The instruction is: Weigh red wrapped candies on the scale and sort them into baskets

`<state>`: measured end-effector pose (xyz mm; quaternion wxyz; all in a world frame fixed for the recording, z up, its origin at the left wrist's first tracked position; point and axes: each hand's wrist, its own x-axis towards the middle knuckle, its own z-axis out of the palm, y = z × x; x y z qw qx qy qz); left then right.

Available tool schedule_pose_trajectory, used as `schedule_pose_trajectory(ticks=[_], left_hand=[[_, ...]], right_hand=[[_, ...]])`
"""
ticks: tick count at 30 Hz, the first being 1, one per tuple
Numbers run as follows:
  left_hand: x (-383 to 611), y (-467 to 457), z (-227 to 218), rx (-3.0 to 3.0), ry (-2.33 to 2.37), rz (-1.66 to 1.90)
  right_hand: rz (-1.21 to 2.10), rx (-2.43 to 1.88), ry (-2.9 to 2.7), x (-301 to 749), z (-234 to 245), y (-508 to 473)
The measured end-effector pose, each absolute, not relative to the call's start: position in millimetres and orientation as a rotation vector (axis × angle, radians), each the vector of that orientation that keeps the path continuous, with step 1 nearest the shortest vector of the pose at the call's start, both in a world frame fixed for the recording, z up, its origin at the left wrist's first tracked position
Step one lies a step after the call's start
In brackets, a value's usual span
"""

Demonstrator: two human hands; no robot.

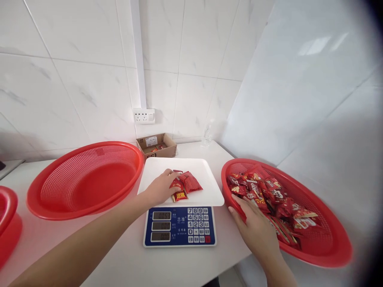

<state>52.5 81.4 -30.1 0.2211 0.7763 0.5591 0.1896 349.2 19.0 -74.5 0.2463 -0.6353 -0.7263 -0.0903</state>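
Observation:
On the white pan (211, 193) of a digital scale (180, 227) lie a few small red snack packets (191, 182). My left hand (163, 186) reaches over the pan from the left, with its fingers bent round the packets at the near-left of this group. Those fingers partly cover them. The scale's top display seems to read 0.053. At the right, my right hand (259, 227) rests over the near-left rim of a red plastic basket (332, 239), fingers stretched and thumb apart. Many red wrapped packets (269, 191) fill this basket's left and middle.
A perforated red basket (104, 185) with a bare bottom stands left of the scale. Part of another red basket (7, 207) shows at the left edge. Behind the scale are an open cardboard box (157, 145) with a few packets and a clear bottle (207, 134). A socket (144, 116) is on the tiled wall.

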Motion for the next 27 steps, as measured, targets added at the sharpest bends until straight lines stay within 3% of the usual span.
schedule_pose_trajectory(ticks=[13, 23, 27], left_hand=[[45, 72, -36, 2.038, 1.577, 0.847], [-28, 62, 17, 2.065, 1.991, 0.988], [-46, 60, 19, 2.046, 2.066, 0.972]], right_hand=[[0.167, -1.265, -2.226, 255, -52, 55], [0.314, -1.342, -2.288, 241, -45, 70], [0.367, -1.394, -2.25, 243, -44, 72]])
